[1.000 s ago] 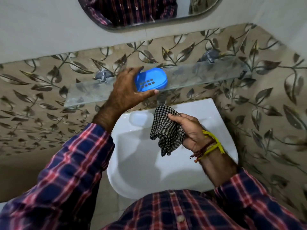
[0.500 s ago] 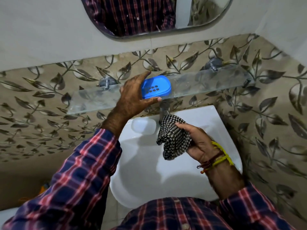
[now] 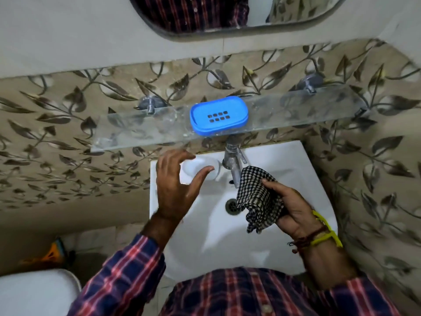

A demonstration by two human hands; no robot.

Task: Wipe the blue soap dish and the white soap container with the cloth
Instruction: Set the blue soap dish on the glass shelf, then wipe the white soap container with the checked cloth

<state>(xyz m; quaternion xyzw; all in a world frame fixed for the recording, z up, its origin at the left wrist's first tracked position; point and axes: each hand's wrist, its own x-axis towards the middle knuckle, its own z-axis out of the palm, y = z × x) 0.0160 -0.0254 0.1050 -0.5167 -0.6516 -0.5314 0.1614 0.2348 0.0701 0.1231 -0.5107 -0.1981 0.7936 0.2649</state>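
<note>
The blue soap dish (image 3: 219,115) lies alone on the glass shelf (image 3: 296,108), with nothing touching it. Below it, the white soap container (image 3: 196,170) sits on the back left corner of the white washbasin (image 3: 296,169). My left hand (image 3: 176,185) hovers over that container with fingers and thumb spread around it; I cannot tell whether they touch it. Over the basin on the right, my right hand (image 3: 293,208) grips the bunched black-and-white checked cloth (image 3: 257,199).
A metal tap (image 3: 233,161) stands at the basin's back, between the container and the cloth. The drain (image 3: 231,205) is partly behind the cloth. A mirror (image 3: 227,17) hangs above. A white toilet lid (image 3: 34,293) is at the lower left, an orange item (image 3: 53,252) on the floor.
My left hand has let go of the blue soap dish on the shelf and dropped down to the white soap container. The right hand still holds the cloth.
</note>
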